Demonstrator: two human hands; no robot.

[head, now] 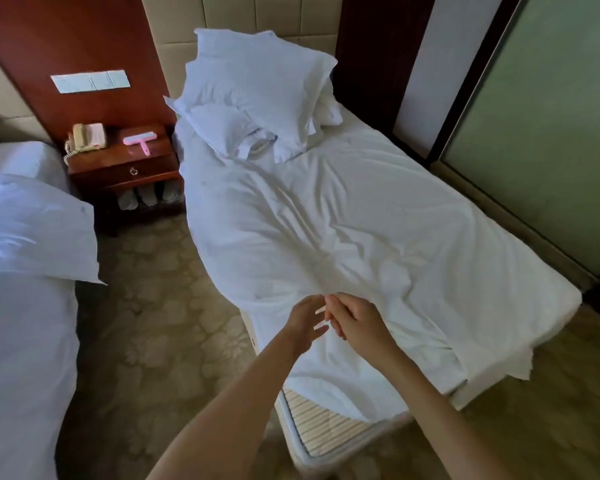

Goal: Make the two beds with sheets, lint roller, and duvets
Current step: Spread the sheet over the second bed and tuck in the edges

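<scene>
A narrow bed [326, 434] carries a rumpled white sheet [343, 216] that leaves its foot corner bare. The second bed [21, 341] is cut off at the left edge. Pillows [257, 91] are heaped at the headboard. Between the beds, a wooden bench [118, 166] carries the pink lint roller [137, 142]. At the sheet's near edge, the right grip [357, 323] curls onto a gathered fold. The left grip [305, 320] is blurred, fingers spread, holding nothing I can make out.

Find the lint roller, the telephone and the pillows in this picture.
lint roller [139, 138], head view, on its pink head.
telephone [85, 136], head view, on its body.
pillows [257, 88], head view, on the top pillow's face.
</scene>
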